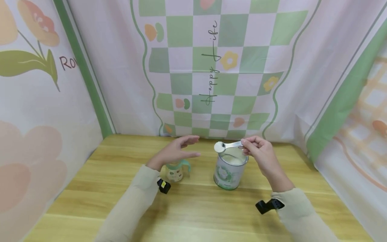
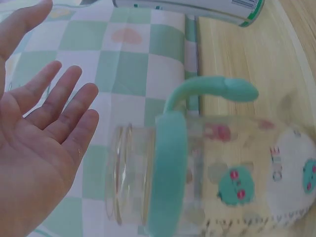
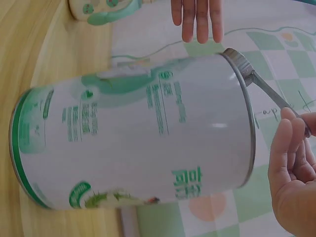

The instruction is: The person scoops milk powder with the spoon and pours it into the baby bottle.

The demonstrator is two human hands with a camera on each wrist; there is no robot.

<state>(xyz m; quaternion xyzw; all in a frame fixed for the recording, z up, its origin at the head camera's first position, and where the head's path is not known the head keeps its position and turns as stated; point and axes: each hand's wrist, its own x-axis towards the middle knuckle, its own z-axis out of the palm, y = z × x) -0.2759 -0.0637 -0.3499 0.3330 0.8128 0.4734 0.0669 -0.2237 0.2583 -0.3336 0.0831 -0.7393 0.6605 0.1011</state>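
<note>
My right hand (image 1: 261,153) pinches the handle of a metal measuring spoon (image 1: 232,145). A heap of white powder (image 1: 219,146) fills the spoon's bowl, which is over the left rim of a milk powder can (image 1: 228,173). The can stands upright and uncovered, with white powder inside. My left hand (image 1: 176,151) hovers above a baby bottle (image 1: 174,173), its fingers extended and holding nothing. The left wrist view shows the clear bottle (image 2: 131,173) with no cap, a mint green collar and a curved handle (image 2: 212,89). In the right wrist view the spoon (image 3: 269,89) touches or nearly touches the can's rim.
Both things stand on a wooden table (image 1: 193,215), the bottle left of the can. Behind the table hangs a green and white checked cloth (image 1: 205,84). More printed cloth (image 1: 39,141) closes off the left side, and another curtain (image 1: 347,117) the right.
</note>
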